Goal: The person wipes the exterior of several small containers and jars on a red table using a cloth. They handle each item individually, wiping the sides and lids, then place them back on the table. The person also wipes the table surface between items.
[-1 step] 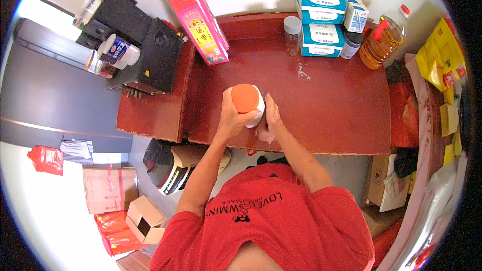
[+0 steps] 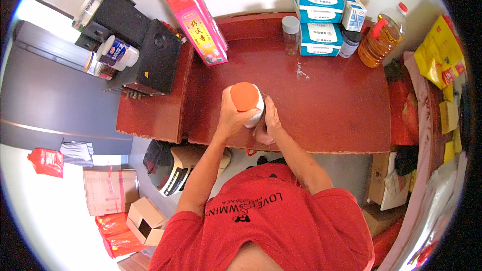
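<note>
A white jar with an orange lid point(image 2: 244, 96) stands over the near middle of the red desk. My left hand point(image 2: 232, 116) wraps around its left and near side, the thumb lying across the front below the lid. To the right of the jar is my right hand point(image 2: 269, 121), its fingers stretched out together and pointing away from me. Its palm faces the jar, and whether it touches the jar I cannot tell. The jar's lower part is mostly hidden by my hands.
On the red desk point(image 2: 326, 105), at the back, are blue-and-white tissue packs point(image 2: 319, 40), a clear jar with a grey lid point(image 2: 290, 37) and an oil bottle point(image 2: 380, 40). Pink incense packets point(image 2: 201, 30) lean at the back left. A black speaker point(image 2: 155, 60) stands left.
</note>
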{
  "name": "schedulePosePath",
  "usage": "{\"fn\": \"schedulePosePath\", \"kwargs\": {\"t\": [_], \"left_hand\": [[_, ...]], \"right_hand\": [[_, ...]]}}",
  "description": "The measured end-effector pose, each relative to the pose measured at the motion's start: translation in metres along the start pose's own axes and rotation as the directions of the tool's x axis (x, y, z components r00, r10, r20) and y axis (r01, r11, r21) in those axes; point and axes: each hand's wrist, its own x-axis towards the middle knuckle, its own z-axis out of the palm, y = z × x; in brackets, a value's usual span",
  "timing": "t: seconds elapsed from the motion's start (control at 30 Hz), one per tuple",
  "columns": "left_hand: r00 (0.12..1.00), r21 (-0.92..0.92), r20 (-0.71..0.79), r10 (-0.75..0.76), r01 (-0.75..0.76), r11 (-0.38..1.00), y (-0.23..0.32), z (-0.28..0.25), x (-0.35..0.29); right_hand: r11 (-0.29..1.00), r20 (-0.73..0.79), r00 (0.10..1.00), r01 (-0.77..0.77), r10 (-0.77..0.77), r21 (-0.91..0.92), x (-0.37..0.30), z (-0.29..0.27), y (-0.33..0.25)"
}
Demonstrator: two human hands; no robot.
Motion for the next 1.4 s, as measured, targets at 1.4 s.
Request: {"fn": "schedulePosePath", "kwargs": {"t": [1.4], "left_hand": [[0.991,-0.198,-0.134,-0.025,-0.002,0.98,-0.044,0.015,-0.017]], "right_hand": [[-0.213,0.748,0.497,0.752,-0.44,-0.624,-0.077,0.047,-0.117]]}}
